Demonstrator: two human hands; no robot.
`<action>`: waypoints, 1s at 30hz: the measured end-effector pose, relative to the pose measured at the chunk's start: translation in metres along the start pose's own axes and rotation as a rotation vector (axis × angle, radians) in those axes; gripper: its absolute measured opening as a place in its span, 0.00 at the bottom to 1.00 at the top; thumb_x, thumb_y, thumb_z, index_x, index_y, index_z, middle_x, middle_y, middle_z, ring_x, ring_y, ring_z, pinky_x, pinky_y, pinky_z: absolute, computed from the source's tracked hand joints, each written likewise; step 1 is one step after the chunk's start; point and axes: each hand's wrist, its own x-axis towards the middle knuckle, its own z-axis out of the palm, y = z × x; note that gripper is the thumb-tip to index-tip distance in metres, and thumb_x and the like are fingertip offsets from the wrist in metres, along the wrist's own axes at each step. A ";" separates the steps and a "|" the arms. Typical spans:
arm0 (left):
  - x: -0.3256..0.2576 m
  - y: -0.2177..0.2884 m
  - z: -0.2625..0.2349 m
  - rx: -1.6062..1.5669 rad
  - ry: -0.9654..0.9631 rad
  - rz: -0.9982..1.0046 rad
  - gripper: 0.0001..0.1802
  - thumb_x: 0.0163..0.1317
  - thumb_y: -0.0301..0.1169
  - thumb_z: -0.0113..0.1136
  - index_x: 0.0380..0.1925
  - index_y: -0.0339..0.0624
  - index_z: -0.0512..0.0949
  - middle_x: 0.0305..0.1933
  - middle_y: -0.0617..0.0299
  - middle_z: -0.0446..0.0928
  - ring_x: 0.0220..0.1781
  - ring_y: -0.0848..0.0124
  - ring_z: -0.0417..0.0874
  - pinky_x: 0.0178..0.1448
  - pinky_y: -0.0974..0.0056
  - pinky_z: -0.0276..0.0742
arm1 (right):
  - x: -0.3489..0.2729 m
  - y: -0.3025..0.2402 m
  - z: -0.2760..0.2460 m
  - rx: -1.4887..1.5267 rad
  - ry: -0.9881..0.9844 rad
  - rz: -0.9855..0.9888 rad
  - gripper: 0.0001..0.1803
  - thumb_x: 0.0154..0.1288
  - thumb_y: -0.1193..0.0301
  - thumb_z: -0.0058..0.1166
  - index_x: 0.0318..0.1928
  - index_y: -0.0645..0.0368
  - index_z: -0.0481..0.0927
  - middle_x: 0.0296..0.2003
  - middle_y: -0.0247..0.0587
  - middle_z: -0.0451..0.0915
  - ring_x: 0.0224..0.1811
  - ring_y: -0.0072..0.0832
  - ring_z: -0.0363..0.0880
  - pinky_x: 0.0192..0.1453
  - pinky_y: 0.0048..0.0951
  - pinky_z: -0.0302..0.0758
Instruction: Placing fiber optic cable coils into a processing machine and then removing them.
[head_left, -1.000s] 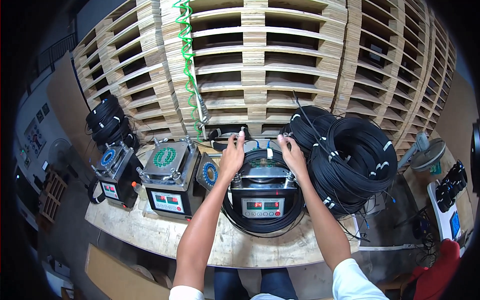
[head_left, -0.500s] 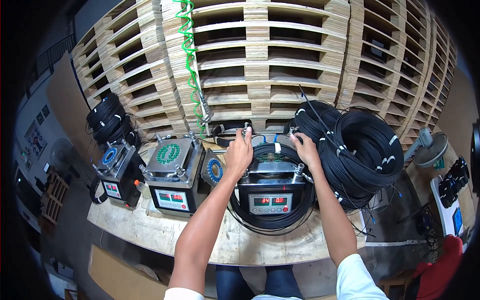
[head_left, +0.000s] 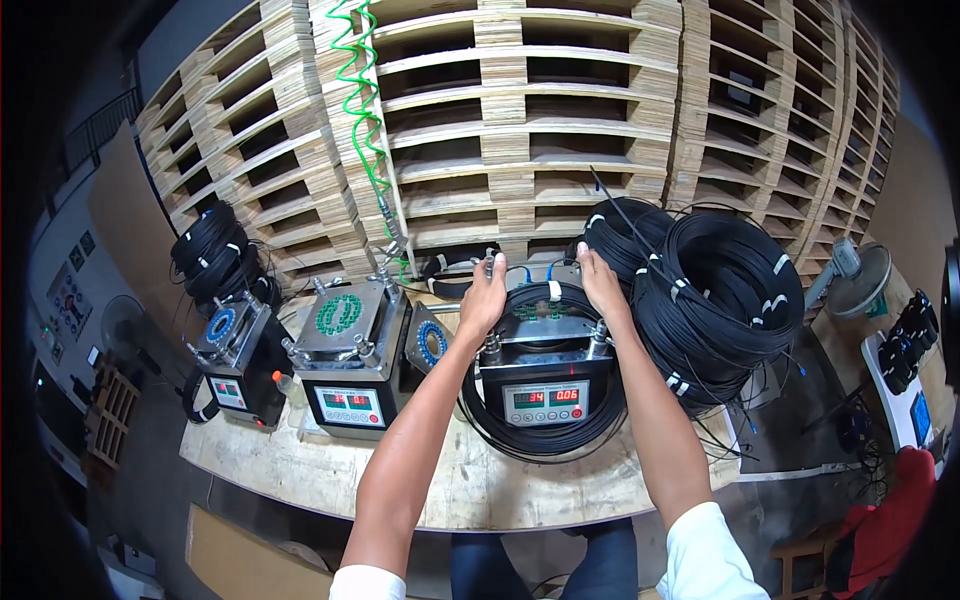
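Observation:
A black-sided tester with a metal top plate, red digits and a button panel (head_left: 543, 402) stands at the middle of the bench. A coil of black cable (head_left: 540, 441) hangs around it, bound with a white tie (head_left: 556, 291) at the top. My left hand (head_left: 484, 302) is closed at the far left clamp knob (head_left: 489, 264), thumb up beside it. My right hand (head_left: 602, 284) reaches to the far right corner, fingers bent around the knob there, which the hand mostly hides. Two blue-tipped connectors (head_left: 549, 272) show between my hands.
Left are two similar testers, one with a green-ringed plate (head_left: 339, 314), one with a blue ring (head_left: 219, 323). Large black cable coils (head_left: 715, 300) crowd the right. A green spiral hose (head_left: 358, 100) hangs before stacked pallets (head_left: 500, 145). A red-sleeved person (head_left: 890, 520) is at lower right.
Both hands stay at the far corners; my right hand has turned, its thumb now pointing up. The red digits on the middle tester have changed. The view has shifted slightly.

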 end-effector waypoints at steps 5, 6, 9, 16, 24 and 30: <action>0.017 -0.006 -0.003 -0.212 -0.074 -0.134 0.51 0.68 0.72 0.34 0.74 0.38 0.60 0.74 0.37 0.65 0.76 0.43 0.63 0.76 0.48 0.59 | -0.012 -0.013 -0.003 0.031 0.064 0.070 0.36 0.78 0.39 0.29 0.54 0.62 0.74 0.51 0.67 0.80 0.58 0.66 0.74 0.63 0.56 0.69; 0.022 -0.008 -0.003 -0.191 -0.065 -0.164 0.52 0.68 0.72 0.33 0.73 0.37 0.61 0.74 0.37 0.64 0.77 0.43 0.63 0.76 0.48 0.59 | -0.011 -0.013 0.001 0.004 0.078 0.067 0.36 0.78 0.39 0.30 0.53 0.61 0.74 0.51 0.68 0.80 0.59 0.67 0.73 0.63 0.56 0.69; 0.031 -0.022 0.005 -0.110 -0.025 -0.132 0.53 0.68 0.72 0.32 0.74 0.36 0.59 0.74 0.37 0.64 0.77 0.43 0.63 0.77 0.48 0.58 | -0.010 -0.012 0.001 -0.025 0.088 0.084 0.37 0.78 0.38 0.29 0.54 0.61 0.74 0.53 0.67 0.79 0.60 0.67 0.72 0.64 0.57 0.69; 0.028 -0.020 0.008 -0.032 0.035 -0.058 0.54 0.67 0.75 0.28 0.77 0.41 0.53 0.73 0.34 0.65 0.76 0.42 0.65 0.77 0.44 0.56 | -0.001 -0.003 0.001 0.029 0.034 0.107 0.39 0.78 0.37 0.28 0.57 0.62 0.74 0.54 0.67 0.79 0.61 0.65 0.73 0.66 0.52 0.68; 0.019 -0.007 0.006 -0.084 -0.001 -0.029 0.54 0.68 0.72 0.37 0.75 0.34 0.56 0.73 0.33 0.64 0.76 0.41 0.63 0.78 0.49 0.58 | -0.001 0.005 0.001 0.078 0.099 0.029 0.40 0.77 0.37 0.27 0.65 0.60 0.69 0.57 0.67 0.77 0.62 0.64 0.73 0.67 0.51 0.68; 0.026 -0.020 0.005 -0.109 -0.008 -0.054 0.55 0.67 0.74 0.35 0.75 0.34 0.55 0.74 0.34 0.63 0.77 0.41 0.62 0.79 0.49 0.56 | -0.014 -0.021 -0.006 -0.060 0.031 0.203 0.39 0.79 0.39 0.25 0.65 0.58 0.72 0.60 0.65 0.76 0.65 0.63 0.70 0.71 0.50 0.64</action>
